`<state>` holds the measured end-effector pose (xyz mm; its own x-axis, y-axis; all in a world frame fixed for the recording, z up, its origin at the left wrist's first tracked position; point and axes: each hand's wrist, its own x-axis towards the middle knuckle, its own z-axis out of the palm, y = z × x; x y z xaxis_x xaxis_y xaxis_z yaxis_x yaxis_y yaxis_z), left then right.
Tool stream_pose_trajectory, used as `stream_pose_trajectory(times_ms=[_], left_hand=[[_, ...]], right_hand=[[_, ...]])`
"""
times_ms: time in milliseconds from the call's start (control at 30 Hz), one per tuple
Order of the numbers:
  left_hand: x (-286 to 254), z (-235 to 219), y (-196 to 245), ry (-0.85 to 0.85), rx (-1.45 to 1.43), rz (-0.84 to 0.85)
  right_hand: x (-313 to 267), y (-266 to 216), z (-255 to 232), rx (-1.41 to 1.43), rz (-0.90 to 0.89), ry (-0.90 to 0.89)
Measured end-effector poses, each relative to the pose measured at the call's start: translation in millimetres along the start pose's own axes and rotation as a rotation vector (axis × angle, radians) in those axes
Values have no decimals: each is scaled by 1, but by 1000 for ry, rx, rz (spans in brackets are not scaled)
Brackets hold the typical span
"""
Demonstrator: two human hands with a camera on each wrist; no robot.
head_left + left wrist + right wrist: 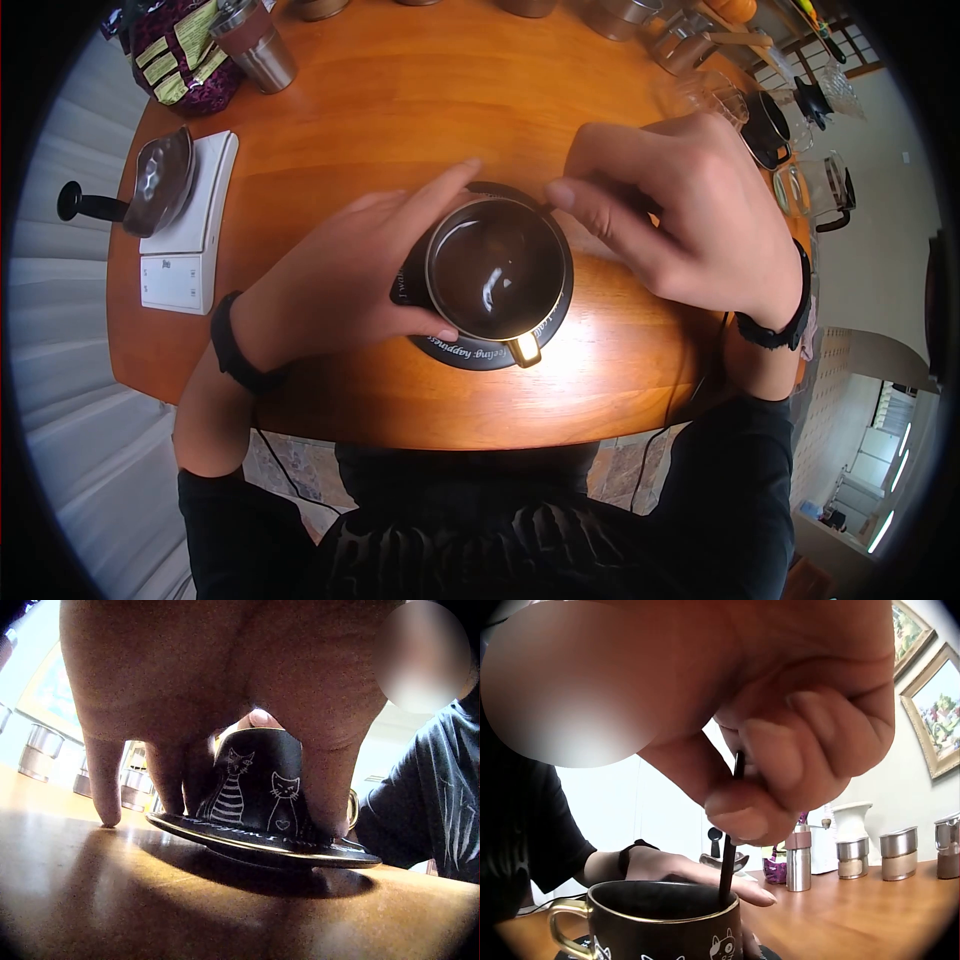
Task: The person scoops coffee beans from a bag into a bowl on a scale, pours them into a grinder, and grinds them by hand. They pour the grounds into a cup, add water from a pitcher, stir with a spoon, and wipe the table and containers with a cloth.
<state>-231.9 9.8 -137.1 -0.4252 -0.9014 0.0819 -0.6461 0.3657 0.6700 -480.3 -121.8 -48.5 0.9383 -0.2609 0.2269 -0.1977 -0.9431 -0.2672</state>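
Observation:
A black cup with a gold rim and gold handle stands on a black saucer with white lettering; dark liquid shows inside. White cats are drawn on the cup. My left hand rests around the cup's left side, fingers spread, some of them down at the saucer. My right hand is above the cup's right rim. Its thumb and fingers pinch a thin black stick, whose lower end goes into the cup. The stick's tip is hidden inside.
At the left lie a white scale and a dark dish with a black-handled tool. Behind stand a steel tumbler and a purple bag. Glassware and a black mug are at the right back.

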Motion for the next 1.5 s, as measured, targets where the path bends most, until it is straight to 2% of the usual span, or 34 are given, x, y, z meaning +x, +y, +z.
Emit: stream_pose_trajectory(times_ms=[267,367,467,600,700,967,1067,1267,1367,1500], left_hand=[[2,0,1,12,-6,8],[1,0,2,9,2,1],[1,1,0,26,16,22],[0,1,1,16,7,10],[0,0,1,11,8,14],[1,0,1,6,15,19],[1,0,2,9,10,7],[3,-3,5,15,21,69],[1,-7,4,-40,-19,49],[1,-7,1,15,56,114]], right_hand=[[3,0,16,191,-82,12],[1,-4,11,250,-104,-103],[1,-4,11,253,-129,4],[1,0,4,75,-107,77],[-1,1,-2,-37,-87,38],[-1,-5,2,152,-141,-83],[0,-6,14,181,-150,-56],[3,0,19,135,-34,14],[7,3,12,130,106,-139],[2,5,15,92,155,-98]])
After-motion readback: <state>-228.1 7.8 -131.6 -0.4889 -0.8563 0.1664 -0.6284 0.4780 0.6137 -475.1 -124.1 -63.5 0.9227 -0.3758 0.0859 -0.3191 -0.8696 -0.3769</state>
